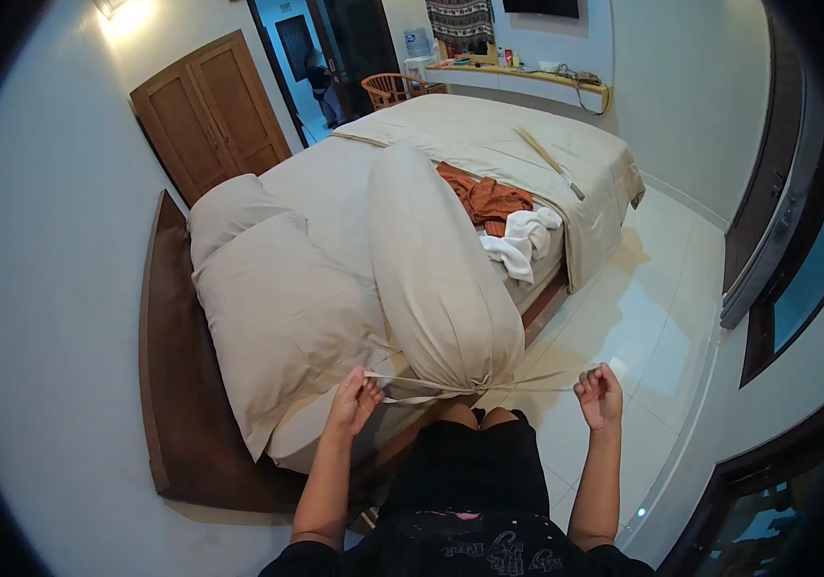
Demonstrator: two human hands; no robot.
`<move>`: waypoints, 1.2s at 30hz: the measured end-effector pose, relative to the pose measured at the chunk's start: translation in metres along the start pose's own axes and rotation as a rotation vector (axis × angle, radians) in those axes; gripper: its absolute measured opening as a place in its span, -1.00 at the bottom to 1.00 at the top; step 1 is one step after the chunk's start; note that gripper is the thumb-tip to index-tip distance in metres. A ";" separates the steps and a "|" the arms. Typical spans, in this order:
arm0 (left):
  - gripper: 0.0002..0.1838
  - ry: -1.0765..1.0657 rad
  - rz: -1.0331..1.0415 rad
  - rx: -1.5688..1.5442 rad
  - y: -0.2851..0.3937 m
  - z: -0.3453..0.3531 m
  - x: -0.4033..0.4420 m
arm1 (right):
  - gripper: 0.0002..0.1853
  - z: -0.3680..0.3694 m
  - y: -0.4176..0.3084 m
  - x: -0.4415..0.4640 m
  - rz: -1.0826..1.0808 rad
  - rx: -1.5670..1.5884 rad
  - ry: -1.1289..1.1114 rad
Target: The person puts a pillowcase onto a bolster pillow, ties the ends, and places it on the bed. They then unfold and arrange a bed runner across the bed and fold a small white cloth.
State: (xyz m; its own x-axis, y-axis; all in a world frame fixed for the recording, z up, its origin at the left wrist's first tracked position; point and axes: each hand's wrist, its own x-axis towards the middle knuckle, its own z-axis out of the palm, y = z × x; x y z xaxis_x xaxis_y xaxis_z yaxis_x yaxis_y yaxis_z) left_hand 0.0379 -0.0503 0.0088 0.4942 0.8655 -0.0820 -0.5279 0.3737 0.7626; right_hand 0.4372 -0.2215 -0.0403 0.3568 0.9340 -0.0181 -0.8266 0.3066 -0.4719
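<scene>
A long beige bolster [441, 274] lies across the bed, its gathered end facing me at the near edge. Fabric ties [417, 387] run out from a knot at that end to both sides. My left hand [356, 399] is closed on one tie, held out to the left beside the pillows. Out to the right over the floor, my right hand [599, 394] pinches the other tie, which looks stretched. Beige pillows [287, 298] rest against the headboard on the left.
An orange cloth [489, 200] and a white cloth [525, 240] lie on the bed beside the bolster. A stick broom [549, 163] rests on the folded blanket [489, 130]. A wooden headboard [181, 385] stands left. Another person [321, 85] is beyond the doorway.
</scene>
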 end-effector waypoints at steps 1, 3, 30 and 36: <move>-0.74 0.049 0.067 -0.001 -0.001 0.012 -0.005 | -0.74 0.017 0.003 -0.001 -0.086 0.009 0.060; -0.74 0.096 0.134 -0.004 -0.002 0.038 -0.011 | -0.76 0.030 0.006 -0.001 -0.170 0.046 -0.043; -0.66 0.330 0.342 0.464 -0.029 -0.016 0.027 | -0.78 0.026 0.038 0.014 -0.167 -0.333 0.210; -0.70 0.101 0.061 0.800 -0.033 -0.041 0.027 | -0.72 0.020 0.023 0.022 -0.012 -0.601 0.234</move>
State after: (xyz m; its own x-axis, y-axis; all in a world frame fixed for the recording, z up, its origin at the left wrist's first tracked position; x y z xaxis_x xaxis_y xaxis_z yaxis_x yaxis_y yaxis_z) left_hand 0.0398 -0.0257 -0.0449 0.3954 0.9169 -0.0543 0.1215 0.0064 0.9926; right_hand 0.4174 -0.1898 -0.0337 0.5062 0.8456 -0.1694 -0.4585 0.0975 -0.8833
